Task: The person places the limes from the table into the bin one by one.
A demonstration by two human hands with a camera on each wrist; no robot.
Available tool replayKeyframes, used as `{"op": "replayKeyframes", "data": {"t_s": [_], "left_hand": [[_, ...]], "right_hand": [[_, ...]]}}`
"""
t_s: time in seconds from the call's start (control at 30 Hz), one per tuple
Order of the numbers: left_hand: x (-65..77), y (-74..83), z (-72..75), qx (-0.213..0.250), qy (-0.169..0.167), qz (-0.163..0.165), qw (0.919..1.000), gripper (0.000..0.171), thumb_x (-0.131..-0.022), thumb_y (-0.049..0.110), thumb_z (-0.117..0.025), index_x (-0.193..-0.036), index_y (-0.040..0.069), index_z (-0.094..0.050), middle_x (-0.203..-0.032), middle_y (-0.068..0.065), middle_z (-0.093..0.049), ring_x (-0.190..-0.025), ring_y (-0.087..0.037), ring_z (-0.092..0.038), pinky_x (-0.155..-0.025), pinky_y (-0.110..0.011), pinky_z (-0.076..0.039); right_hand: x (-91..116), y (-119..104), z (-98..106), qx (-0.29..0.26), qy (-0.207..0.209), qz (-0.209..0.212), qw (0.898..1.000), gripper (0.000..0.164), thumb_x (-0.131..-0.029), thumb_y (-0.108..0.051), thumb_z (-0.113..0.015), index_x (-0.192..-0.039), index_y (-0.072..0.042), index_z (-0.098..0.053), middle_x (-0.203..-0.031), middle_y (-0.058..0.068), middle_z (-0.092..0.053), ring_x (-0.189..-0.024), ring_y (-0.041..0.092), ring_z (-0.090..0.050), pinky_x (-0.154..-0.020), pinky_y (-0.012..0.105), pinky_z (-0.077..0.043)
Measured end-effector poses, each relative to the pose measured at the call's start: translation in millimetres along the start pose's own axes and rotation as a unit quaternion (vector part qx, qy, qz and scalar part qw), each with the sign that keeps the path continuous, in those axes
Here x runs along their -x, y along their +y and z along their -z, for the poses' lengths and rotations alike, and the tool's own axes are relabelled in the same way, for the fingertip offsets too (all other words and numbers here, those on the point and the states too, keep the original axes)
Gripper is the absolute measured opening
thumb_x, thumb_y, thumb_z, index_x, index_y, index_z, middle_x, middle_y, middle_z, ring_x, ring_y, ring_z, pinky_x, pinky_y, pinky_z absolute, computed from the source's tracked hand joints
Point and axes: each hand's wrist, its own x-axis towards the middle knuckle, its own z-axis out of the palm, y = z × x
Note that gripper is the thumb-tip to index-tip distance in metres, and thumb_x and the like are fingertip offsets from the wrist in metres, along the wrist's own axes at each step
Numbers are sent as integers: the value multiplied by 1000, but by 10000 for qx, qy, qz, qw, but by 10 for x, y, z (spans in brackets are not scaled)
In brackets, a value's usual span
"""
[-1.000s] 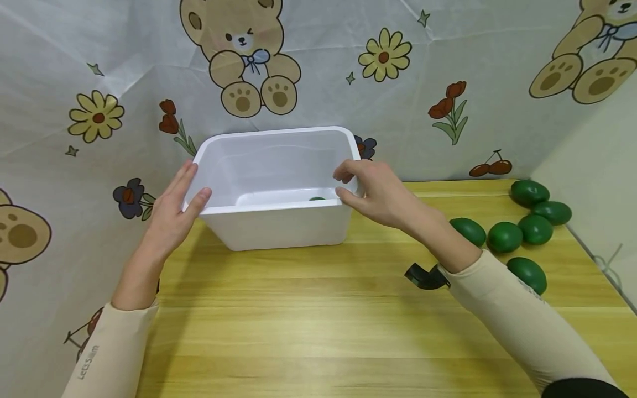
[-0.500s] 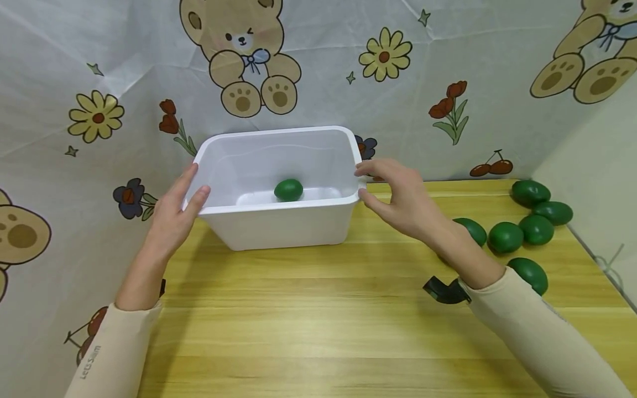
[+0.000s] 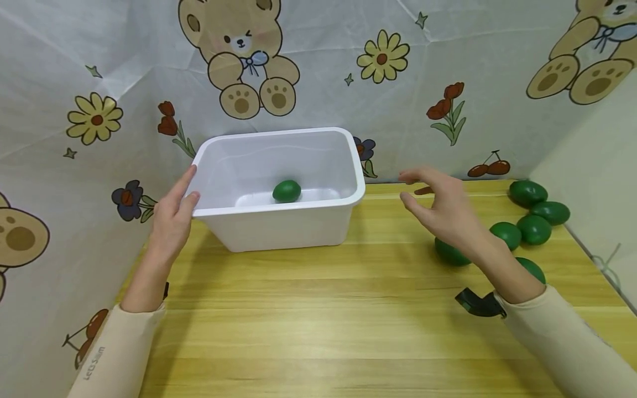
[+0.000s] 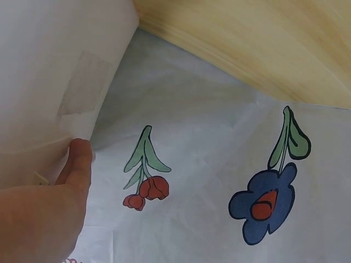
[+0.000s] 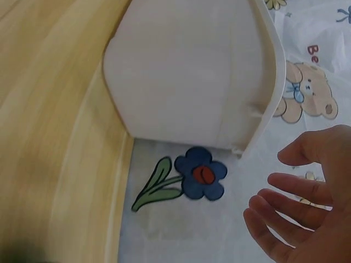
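Observation:
A white plastic bin [image 3: 278, 229] stands on the wooden table against the patterned cloth. Inside it, on the bottom, lies one glossy dark green egg-shaped piece [image 3: 286, 191]. My left hand [image 3: 170, 224] rests at the bin's left end, its fingers fairly straight along the outside of the wall and the thumb near the rim; in the left wrist view a fingertip touches the wall. My right hand [image 3: 445, 207] hovers to the right of the bin, holding nothing, thumb and fingers spread apart. The right wrist view shows its fingers loosely bent, away from the bin's end wall [image 5: 186, 71].
Several more green egg-shaped pieces [image 3: 534, 229] lie in a loose group on the right side of the table [image 3: 318, 326]. One of them [image 3: 450, 252] is partly hidden under my right forearm. A pale wall [image 3: 597, 193] borders the table at right.
My right hand has drawn away from the bin's right rim, moving rightward. The green piece inside has shifted left from the right part of the bin toward its middle. My left hand stays at its end.

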Motion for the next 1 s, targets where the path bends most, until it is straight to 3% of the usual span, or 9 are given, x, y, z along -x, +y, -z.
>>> {"op": "replayKeyframes", "data": {"t_s": [0.23, 0.37, 0.47, 0.57, 0.7, 0.8, 1.0], "left_hand": [[-13, -24, -36, 104, 142, -85, 9998, 56, -108, 22, -37, -164, 27, -40, -167, -3, -41, -149, -39, -46, -122, -63, -33], [-10, -36, -34, 128, 150, -66, 9998, 57, -107, 21, -34, -164, 28, -40, -168, -2, -40, -149, -40, -45, -122, -65, -32], [-9, -47, -30, 144, 155, -61, 9998, 58, -107, 21, -34, -164, 28, -40, -167, -3, -40, -149, -41, -45, -122, -66, -32], [-14, -56, -28, 154, 165, -78, 9997, 58, -107, 21, -33, -163, 29, -40, -167, -2, -41, -149, -40, -45, -121, -66, -32], [-21, -59, -30, 155, 186, -106, 9997, 58, -106, 20, -33, -163, 29, -41, -166, -1, -42, -149, -39, -46, -121, -65, -33], [-24, -54, -30, 159, 211, -82, 9996, 58, -106, 20, -33, -163, 29, -41, -165, -2, -43, -148, -39, -47, -121, -64, -34], [-28, -52, -29, 175, 233, -10, 9996, 58, -106, 20, -33, -162, 31, -42, -165, -2, -44, -147, -38, -49, -120, -63, -36]], "right_hand": [[263, 270, 176, 43, -129, -645, 9978, 33, -102, -14, -68, -134, -8, -67, -128, 13, -69, -120, 32, -63, -96, 56, -55], [419, 416, 265, 284, -11, -896, 9956, 34, -102, -20, -68, -135, -11, -68, -128, 13, -72, -117, 34, -67, -93, 18, -53], [530, 515, 328, 469, 135, -947, 9943, 35, -101, -19, -70, -135, -10, -69, -125, 16, -73, -113, 35, -68, -84, -4, -34], [633, 606, 396, 620, 284, -983, 9928, 37, -99, -17, -72, -135, -10, -70, -124, 18, -74, -107, 30, -67, -83, -7, -30], [761, 748, 495, 745, 456, -1073, 9904, 38, -97, -13, -74, -134, -8, -70, -121, 21, -74, -93, -9, -62, -80, -7, -31], [854, 861, 567, 781, 459, -1182, 9888, 38, -96, -12, -75, -133, -7, -70, -120, 24, -73, -88, -35, -42, -76, -6, -33], [1053, 1043, 691, 738, 272, -1294, 9885, 39, -96, -10, -74, -133, -1, -68, -120, 29, -70, -84, -35, -42, -65, -2, -39]]}}
